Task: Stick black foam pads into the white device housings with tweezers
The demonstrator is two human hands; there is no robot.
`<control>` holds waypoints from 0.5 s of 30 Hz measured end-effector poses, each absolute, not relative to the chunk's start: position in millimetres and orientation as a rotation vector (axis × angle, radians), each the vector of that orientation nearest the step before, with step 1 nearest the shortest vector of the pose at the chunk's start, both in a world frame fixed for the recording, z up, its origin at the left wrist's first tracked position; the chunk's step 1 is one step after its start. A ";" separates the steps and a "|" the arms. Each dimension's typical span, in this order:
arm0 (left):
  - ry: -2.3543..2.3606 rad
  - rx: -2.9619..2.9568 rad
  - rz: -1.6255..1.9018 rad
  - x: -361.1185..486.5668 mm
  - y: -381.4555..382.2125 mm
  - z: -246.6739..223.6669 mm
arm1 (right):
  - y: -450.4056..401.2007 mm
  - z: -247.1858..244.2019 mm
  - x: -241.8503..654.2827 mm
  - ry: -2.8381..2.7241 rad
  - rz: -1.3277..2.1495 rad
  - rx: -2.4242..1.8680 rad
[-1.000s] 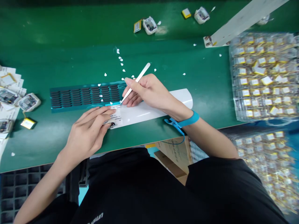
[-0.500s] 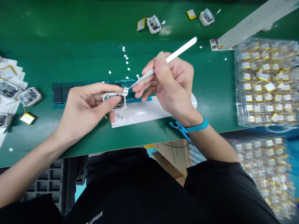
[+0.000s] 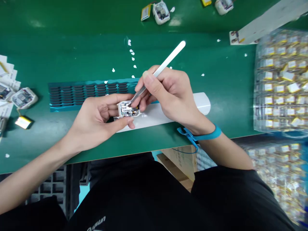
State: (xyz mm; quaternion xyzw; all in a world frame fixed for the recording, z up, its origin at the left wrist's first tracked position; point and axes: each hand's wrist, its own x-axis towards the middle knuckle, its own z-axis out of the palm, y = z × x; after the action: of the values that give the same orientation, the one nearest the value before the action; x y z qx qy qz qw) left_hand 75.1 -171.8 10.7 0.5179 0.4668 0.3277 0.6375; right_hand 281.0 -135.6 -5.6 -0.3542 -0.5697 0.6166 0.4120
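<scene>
My left hand (image 3: pixel 96 118) grips a small white device housing (image 3: pixel 136 113) by its edges, with the circuit board inside facing up. A small white printed label (image 3: pixel 125 108) lies over the board. In my right hand (image 3: pixel 169 93) are metal tweezers (image 3: pixel 169 58), held like a pen, and their tips touch the label inside the housing. Beneath both hands lies a white label strip (image 3: pixel 156 115). Behind my left hand is a blue film sheet (image 3: pixel 83 93) with rows of black strips.
Housings with batteries lie at the left (image 3: pixel 24 98) and the back (image 3: pixel 161 12). Small white stickers dot the green table (image 3: pixel 84 57). A clear tray of batteries (image 3: pixel 279 83) stands at the right, near a white post (image 3: pixel 267 22). A blue wrist strap (image 3: pixel 208 133) trails a cord.
The label has moved from the tweezer tips above the housing's edge onto the board. My left hand has shifted right with the housing, and my right hand has come down and left.
</scene>
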 end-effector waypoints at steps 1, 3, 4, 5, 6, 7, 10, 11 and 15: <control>1.074 1.174 0.744 75.1 -171.9 11.2 | -135.1 -6.3 280.9 -1.422 1.560 -0.887; 1.092 1.151 0.743 75.3 -172.5 12.4 | -134.4 -7.2 280.7 -1.398 1.571 -0.879; 1.102 1.138 0.738 75.4 -172.9 13.1 | -134.2 -7.4 280.6 -1.389 1.575 -0.875; 1.112 1.125 0.730 75.6 -173.4 13.8 | -134.1 -7.4 280.3 -1.380 1.581 -0.868; 1.124 1.111 0.723 75.8 -173.8 14.4 | -134.1 -7.4 279.9 -1.371 1.592 -0.864; 1.137 1.095 0.723 75.9 -174.1 14.9 | -134.1 -7.2 279.3 -1.362 1.602 -0.863; 1.164 1.058 0.749 76.2 -175.4 15.5 | -134.7 -5.7 277.0 -1.332 1.626 -0.926; 1.173 1.054 0.757 76.2 -175.9 15.4 | -135.0 -5.1 276.2 -1.323 1.626 -0.954; 1.185 1.076 0.763 76.4 -177.7 14.0 | -136.5 -3.6 273.8 -1.293 1.601 -0.954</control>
State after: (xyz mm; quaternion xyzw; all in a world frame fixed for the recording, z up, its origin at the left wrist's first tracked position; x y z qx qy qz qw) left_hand 76.4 -177.7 14.0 0.4701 0.5180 0.3333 0.6322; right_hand 273.8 -136.5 -3.6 -0.3812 -0.5165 0.6396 0.4228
